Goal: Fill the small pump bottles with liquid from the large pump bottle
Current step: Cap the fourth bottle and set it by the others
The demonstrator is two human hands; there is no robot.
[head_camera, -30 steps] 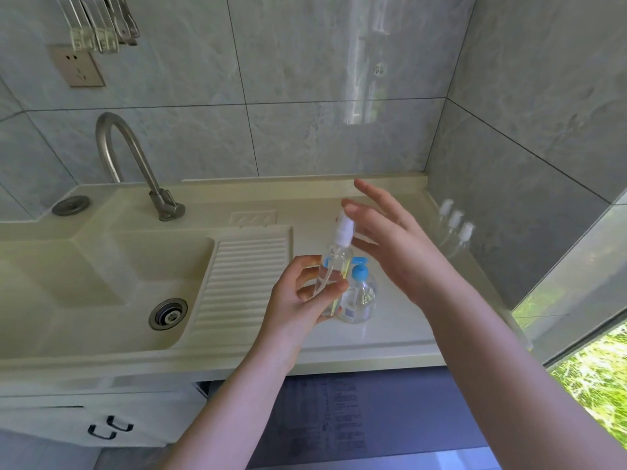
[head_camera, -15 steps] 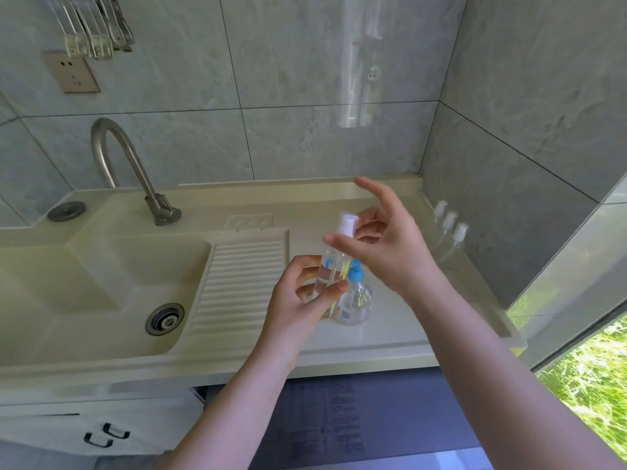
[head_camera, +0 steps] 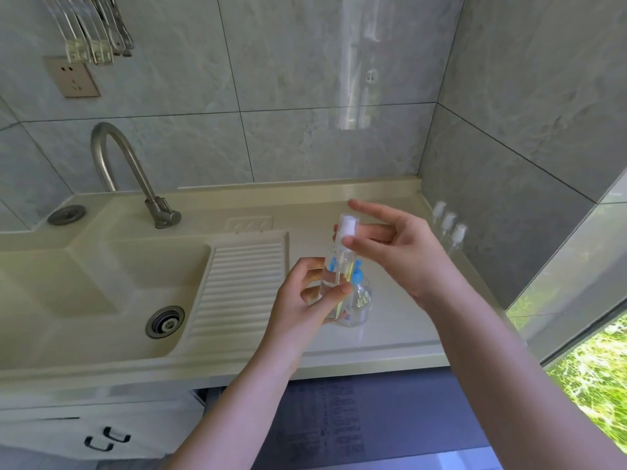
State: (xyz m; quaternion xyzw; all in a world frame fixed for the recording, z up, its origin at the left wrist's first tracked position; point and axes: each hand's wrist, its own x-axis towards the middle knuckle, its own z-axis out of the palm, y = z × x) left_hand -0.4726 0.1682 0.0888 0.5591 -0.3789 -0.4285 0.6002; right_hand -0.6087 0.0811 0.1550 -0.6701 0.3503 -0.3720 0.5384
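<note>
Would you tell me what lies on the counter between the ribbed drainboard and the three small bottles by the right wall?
In the head view, only the large clear blue-capped pump bottle stands there; the rest is bare counter.

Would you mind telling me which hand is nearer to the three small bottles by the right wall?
Right. The right hand is just left of the three small bottles; the left hand is farther left and nearer the counter's front edge.

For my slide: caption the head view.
Left hand holds a small pump bottle while right hand pinches its white pump top, over the counter.
</note>
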